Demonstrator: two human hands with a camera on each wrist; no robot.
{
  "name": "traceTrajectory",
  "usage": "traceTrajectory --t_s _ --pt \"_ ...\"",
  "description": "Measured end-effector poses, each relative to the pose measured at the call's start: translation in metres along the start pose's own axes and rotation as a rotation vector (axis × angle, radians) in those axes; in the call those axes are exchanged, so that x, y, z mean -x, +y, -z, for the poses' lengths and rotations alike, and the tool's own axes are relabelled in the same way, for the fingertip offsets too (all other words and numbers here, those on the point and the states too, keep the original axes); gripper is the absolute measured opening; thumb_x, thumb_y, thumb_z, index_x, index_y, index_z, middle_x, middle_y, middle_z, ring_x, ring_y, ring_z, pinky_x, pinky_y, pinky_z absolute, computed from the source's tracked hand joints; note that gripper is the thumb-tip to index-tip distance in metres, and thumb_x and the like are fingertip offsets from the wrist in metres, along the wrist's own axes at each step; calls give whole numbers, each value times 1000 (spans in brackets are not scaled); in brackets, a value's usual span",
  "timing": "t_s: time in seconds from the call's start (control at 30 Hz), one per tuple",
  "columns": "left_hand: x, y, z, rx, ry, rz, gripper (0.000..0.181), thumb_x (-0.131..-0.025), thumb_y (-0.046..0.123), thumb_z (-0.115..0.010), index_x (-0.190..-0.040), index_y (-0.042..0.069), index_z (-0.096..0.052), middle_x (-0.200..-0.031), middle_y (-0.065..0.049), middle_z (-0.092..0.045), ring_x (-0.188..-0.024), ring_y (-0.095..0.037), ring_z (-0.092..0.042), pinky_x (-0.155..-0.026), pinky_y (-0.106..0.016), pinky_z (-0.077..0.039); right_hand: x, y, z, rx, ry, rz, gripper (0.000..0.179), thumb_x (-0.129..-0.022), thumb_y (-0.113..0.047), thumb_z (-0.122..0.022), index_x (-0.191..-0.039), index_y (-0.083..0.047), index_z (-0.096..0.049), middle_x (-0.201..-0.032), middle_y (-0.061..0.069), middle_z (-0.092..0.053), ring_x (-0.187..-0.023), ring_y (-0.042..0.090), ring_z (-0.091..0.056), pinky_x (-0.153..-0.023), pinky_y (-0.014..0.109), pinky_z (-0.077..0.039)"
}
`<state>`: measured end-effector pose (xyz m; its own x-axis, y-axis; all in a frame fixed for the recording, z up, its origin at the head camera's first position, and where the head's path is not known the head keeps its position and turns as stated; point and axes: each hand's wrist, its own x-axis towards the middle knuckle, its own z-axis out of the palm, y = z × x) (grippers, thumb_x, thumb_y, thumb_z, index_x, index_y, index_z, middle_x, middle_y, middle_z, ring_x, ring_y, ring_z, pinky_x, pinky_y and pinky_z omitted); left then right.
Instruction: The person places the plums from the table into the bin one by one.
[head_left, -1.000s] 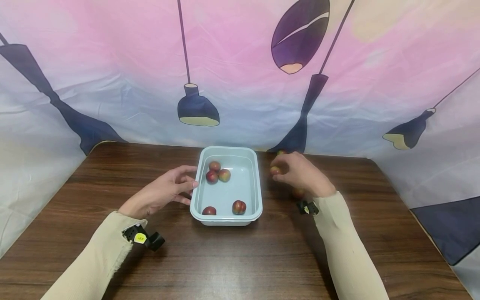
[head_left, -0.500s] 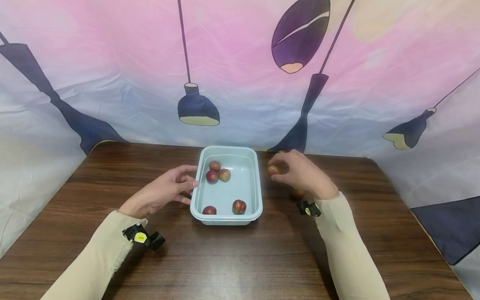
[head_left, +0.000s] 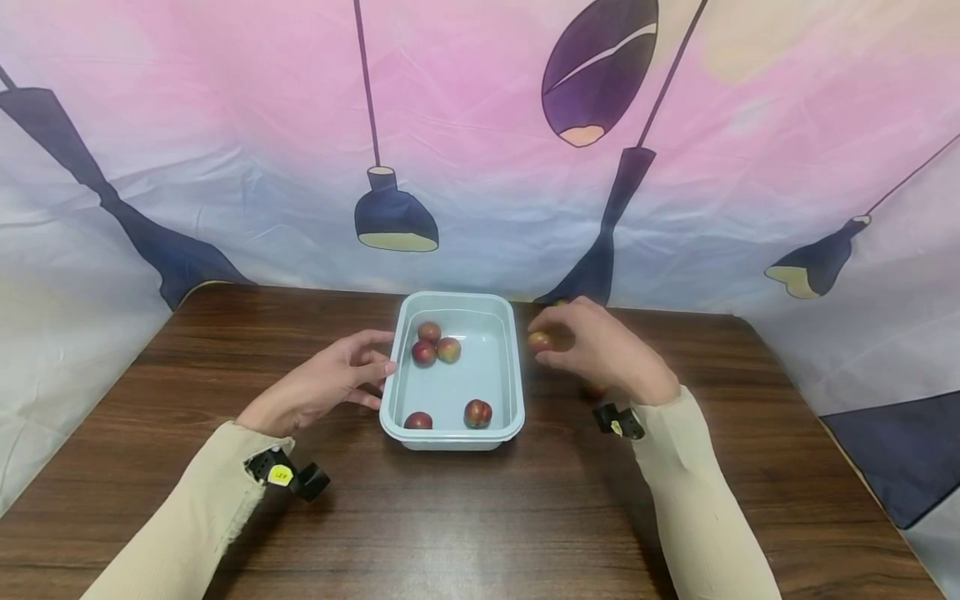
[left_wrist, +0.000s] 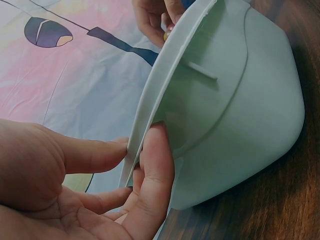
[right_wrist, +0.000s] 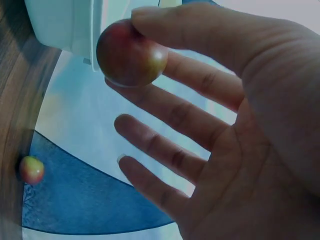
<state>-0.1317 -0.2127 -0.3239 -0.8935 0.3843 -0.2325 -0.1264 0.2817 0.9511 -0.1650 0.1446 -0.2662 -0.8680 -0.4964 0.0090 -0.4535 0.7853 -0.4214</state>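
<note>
Right hand [head_left: 600, 346] pinches a plum [head_left: 539, 342] beside the tub [head_left: 457, 387]

The two hands are well apart, one on each side of the pale blue tub, which sits upright on the wooden table [head_left: 457, 525]. The left hand [head_left: 326, 379] is clamped on the tub's left rim, thumb on one face and fingers on the other. The right hand grips the plum between thumb and fingertips, its other two fingers stretched out. That plum is off the table, just beside the tub's right rim; whether it touches the rim cannot be told.

Inside the tub, three plums [head_left: 424, 352] cluster at the far left, a fourth plum [head_left: 418, 421] lies in the near left corner and a fifth plum [head_left: 477, 414] near the right one. Outside, a loose plum [right_wrist: 32, 170] rests by the table's far edge, and a part-hidden plum [head_left: 593, 390] shows under the right wrist. Behind hangs a cloth [head_left: 480, 167] printed with lamps.
</note>
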Motion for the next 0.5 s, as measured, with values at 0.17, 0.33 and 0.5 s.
traceTrajectory --t_s 0.17,0.33,0.5 --pt "0 0 0 7 -7 -4 61 -106 13 -53 -158 0 -23 -128 -32 -57 -97 -22 -68 -83 -34 -64 1 -5 1 -1 -2 44 25 -92 -26 -78 -117 -27 -73 -109 -11 -68 -111 20 -54 -95 38 -50" --pt "0 0 0 8 -5 -5 61 -106 13 -53 -158 0 -24 -129 -32 -57 -96 -21 -68 -82 -34 -64 2 -10 2 15 -4 75 26 -91 -25 -79 -117 -27 -74 -108 -13 -68 -110 17 -53 -95 36 -51" --pt "0 0 0 11 -7 -8 61 -106 13 -53 -158 0 -24 -128 -32 -57 -96 -21 -68 -82 -34 -64 3 -13 2 27 -7 96 28 -91 -24 -79 -118 -23 -74 -106 -14 -69 -108 17 -53 -91 34 -51"
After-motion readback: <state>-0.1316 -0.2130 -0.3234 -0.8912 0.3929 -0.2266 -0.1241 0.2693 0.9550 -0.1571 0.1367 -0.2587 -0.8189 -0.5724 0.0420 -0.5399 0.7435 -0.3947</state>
